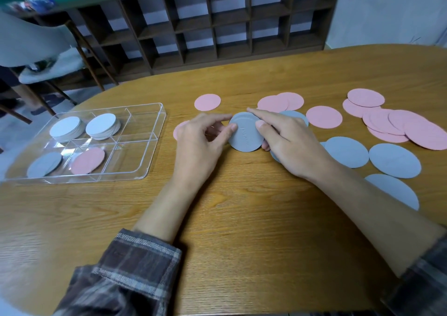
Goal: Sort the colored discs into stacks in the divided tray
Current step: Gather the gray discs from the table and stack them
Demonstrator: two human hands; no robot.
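Both hands meet near the table [242, 219] centre, w/ a small stack of grey discs [246, 133] pinched between them. Left hand [200, 144] grips the stack's left edge w/ thumb and fingers; right hand [287, 141] holds the right edge, index finger laid along the top rim. Stack is tilted up, face toward the camera.

Clear divided tray [145, 146] sits near the table's left edge. Far-left compartments hold two white stacks [84, 128]; near-left ones hold a grey disc [44, 164] and a pink disc [87, 160]. Right-hand compartments hold no discs.

Loose pink discs [387, 119] lie toward the far-right part of the table, some overlapping; loose grey discs [394, 160] lie nearer, by the right forearm. One pink disc [207, 102] lies alone beyond the left hand.
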